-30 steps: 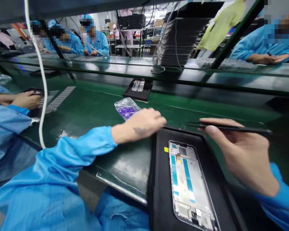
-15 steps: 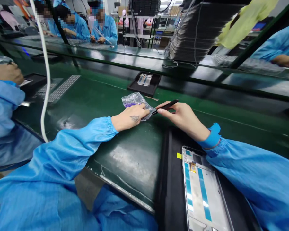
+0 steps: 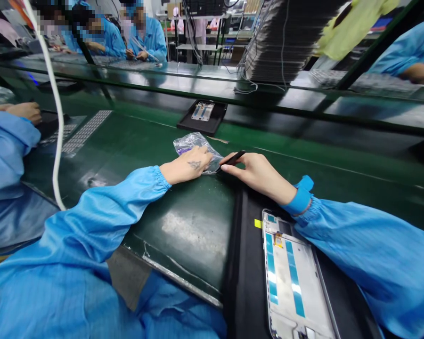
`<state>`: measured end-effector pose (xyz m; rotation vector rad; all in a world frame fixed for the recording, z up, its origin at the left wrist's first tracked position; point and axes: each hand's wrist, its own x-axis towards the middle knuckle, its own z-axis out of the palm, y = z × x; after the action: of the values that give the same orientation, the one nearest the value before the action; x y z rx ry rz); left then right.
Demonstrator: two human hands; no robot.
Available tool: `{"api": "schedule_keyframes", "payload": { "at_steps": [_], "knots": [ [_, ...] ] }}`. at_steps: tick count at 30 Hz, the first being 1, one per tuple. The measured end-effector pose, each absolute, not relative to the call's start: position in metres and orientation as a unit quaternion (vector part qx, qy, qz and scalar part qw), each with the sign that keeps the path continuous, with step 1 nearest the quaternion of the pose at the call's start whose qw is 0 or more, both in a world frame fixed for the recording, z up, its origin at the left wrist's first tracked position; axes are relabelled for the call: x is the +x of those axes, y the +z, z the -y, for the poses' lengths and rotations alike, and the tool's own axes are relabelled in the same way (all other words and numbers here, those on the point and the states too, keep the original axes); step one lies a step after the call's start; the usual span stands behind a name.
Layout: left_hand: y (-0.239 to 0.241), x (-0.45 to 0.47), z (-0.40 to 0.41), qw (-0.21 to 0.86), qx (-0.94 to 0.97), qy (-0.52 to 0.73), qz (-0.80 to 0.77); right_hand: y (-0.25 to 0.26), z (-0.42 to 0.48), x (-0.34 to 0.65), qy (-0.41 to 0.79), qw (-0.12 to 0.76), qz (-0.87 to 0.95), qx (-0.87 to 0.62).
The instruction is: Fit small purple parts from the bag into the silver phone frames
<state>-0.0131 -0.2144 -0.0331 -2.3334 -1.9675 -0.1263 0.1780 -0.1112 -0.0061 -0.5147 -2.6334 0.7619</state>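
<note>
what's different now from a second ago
The right hand has moved left from beyond the black tray, bringing the black tweezers to the right end of the clear plastic bag. The left hand has shifted left, onto the bag. The tweezers stayed in the right hand; the smartphone frame stayed in the tray.

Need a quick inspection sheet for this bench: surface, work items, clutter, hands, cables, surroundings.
Surface: green bench top, scuffed, with pale worn patches.
Work items: clear plastic bag, something purple inside; phone frame in the near black tray.
Clutter: thin brown strip near the far black tray, which holds another frame.
Hands: left hand on the bag, grip unclear; right hand holds black tweezers at the bag's edge.
Cables: white cable hanging at left; thin cables by a dark stack.
Surroundings: co-workers in blue, across and at left.
</note>
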Motion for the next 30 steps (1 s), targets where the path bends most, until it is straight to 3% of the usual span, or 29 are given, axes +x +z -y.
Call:
{"api": "schedule_keyframes", "payload": {
  "at_steps": [18,30],
  "knots": [
    [-0.028,-0.011,0.212,0.169,-0.796,-0.094,0.573,-0.008,0.108,0.177,0.286,0.199,0.922,-0.168],
    [-0.021,-0.017,0.209,0.019,-0.771,-0.295,0.564,-0.001,0.108,0.178,0.308,0.217,0.911,-0.169]
  ]
}}
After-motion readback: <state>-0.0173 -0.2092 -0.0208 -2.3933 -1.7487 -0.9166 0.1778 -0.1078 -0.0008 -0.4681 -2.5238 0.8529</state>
